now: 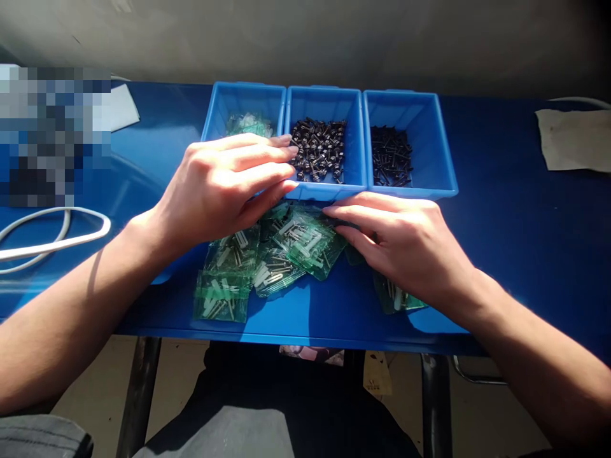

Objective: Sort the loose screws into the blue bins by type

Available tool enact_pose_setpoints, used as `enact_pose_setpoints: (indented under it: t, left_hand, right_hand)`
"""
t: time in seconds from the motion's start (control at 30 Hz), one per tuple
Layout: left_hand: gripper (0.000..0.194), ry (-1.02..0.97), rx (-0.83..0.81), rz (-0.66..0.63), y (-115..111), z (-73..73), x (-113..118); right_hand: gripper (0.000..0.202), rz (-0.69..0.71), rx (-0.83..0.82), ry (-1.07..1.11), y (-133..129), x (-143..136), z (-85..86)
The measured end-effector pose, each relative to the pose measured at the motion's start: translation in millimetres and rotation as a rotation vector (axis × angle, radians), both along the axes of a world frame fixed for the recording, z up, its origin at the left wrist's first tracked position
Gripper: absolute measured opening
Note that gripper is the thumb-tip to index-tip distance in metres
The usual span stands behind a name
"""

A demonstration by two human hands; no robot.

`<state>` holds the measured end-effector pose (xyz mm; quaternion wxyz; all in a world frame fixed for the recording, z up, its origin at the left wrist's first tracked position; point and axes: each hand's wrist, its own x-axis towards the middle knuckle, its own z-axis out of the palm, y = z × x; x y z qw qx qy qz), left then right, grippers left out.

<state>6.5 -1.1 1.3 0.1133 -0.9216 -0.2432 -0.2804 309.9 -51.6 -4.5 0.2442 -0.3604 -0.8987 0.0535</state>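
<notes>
My left hand (229, 184) is over the front edges of the left bin (248, 98) and middle bin (329, 191), its fingers stretched to the right, holding nothing visible. Just in front of the middle bin, my right hand (396, 238) has its fingertips at a green bag (312, 245) of screws and white plugs; its fingers are extended and slightly apart. More green bags (222, 296) lie below my left hand, and another (394, 296) is partly under my right. Dark bolts (319, 149) fill part of the middle bin.
The right bin (443, 152) holds dark screws (391, 156). A white cable (90, 235) loops at the left. Brown cardboard (573, 140) lies at the far right of the blue table (515, 254), and white paper (123, 107) at the back left.
</notes>
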Motion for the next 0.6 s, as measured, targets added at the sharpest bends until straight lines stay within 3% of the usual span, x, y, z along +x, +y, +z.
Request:
enact_pose_setpoints:
  t: [0.23,0.4,0.6]
  left_hand:
    - [0.018,-0.011,-0.005,-0.032,2.0,-1.7,-3.2]
    - [0.019,-0.03,-0.098,-0.012,1.7,-1.8,-3.3]
    - [0.015,-0.025,-0.056,-0.009,0.8,-0.6,-2.2]
  right_hand:
    - [0.023,-0.021,-0.004,-0.044,-2.3,-2.7,-8.5]
    - [0.025,-0.079,0.109,-0.154,-5.1,-4.0,-14.2]
    - [0.034,-0.008,0.226,-0.073,-9.1,-2.6,-6.2]
